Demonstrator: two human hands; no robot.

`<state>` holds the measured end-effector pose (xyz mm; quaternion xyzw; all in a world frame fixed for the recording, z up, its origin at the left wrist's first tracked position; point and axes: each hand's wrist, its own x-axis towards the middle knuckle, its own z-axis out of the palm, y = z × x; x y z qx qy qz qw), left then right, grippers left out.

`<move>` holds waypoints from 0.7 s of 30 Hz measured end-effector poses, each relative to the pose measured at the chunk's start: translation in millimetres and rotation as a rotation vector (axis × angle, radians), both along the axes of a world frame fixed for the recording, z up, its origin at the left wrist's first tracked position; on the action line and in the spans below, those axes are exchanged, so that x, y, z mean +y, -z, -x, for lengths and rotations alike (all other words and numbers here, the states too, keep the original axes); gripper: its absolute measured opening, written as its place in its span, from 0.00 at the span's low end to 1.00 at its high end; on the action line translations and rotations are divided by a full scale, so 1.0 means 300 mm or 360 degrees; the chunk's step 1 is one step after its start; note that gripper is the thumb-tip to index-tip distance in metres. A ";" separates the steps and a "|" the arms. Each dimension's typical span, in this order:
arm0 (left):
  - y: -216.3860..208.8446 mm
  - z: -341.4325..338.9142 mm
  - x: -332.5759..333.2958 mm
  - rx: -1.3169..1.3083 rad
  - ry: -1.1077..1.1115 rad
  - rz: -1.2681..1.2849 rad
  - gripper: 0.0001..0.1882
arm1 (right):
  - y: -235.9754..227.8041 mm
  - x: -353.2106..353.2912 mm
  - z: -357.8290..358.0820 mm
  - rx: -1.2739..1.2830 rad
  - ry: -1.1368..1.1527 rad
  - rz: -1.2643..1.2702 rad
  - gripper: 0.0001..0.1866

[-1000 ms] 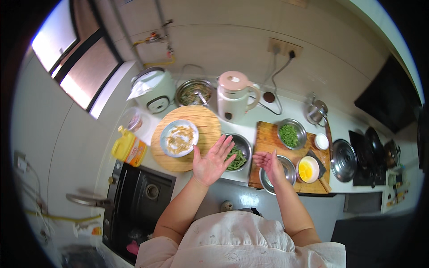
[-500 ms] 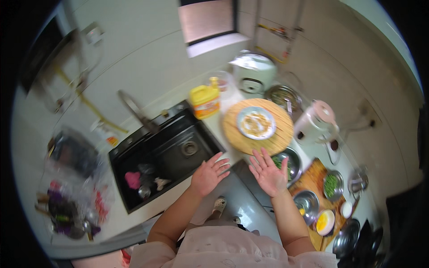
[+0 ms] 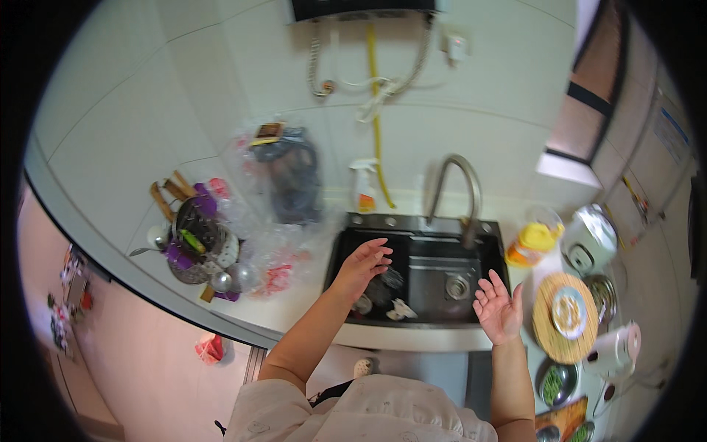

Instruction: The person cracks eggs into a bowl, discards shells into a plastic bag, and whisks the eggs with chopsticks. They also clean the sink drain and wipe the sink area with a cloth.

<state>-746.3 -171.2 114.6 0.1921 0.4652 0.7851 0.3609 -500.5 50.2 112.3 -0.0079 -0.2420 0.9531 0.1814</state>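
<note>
On my feed, far left of the frame, a metal utensil rack (image 3: pixel 202 239) bristles with wooden handles. Clear plastic bags (image 3: pixel 283 258) spread beside it, and a white spray bottle (image 3: pixel 363 188) stands against the wall, upper centre. Here's the left hand (image 3: pixel 361 269), at centre: empty, fingers loosely bent, above the left part of the black sink (image 3: pixel 434 298). That sink fills the middle of my view, a crumpled white scrap (image 3: pixel 401 309) lying near its front edge. The curved faucet (image 3: pixel 475 193) arches over its back. Now right of centre, the right hand (image 3: pixel 499 311): empty too, palm up, spread fairly wide at the sink's front right corner. Beyond it, a yellow jug (image 3: pixel 532 241) stands at the sink's side, and a food-smeared plate (image 3: pixel 569 313) rests on a round wooden board (image 3: pixel 546 335), right of frame.
</note>
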 end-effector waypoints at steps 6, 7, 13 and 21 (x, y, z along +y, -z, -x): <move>-0.127 0.440 -0.400 0.0618 -0.0922 0.0370 0.23 | -0.064 -0.205 0.569 0.0067 -0.0489 -0.0127 0.35; -0.151 0.513 -0.487 0.0918 -0.1163 0.0560 0.24 | -0.073 -0.253 0.661 0.0098 -0.0571 -0.0146 0.35; -0.250 0.830 -0.859 0.1521 -0.2029 0.0924 0.28 | -0.147 -0.529 1.091 0.0145 -0.0962 -0.0342 0.32; -0.322 1.008 -0.978 0.1477 -0.2062 0.1221 0.30 | -0.294 -0.816 1.415 0.0120 -0.1209 -0.0699 0.27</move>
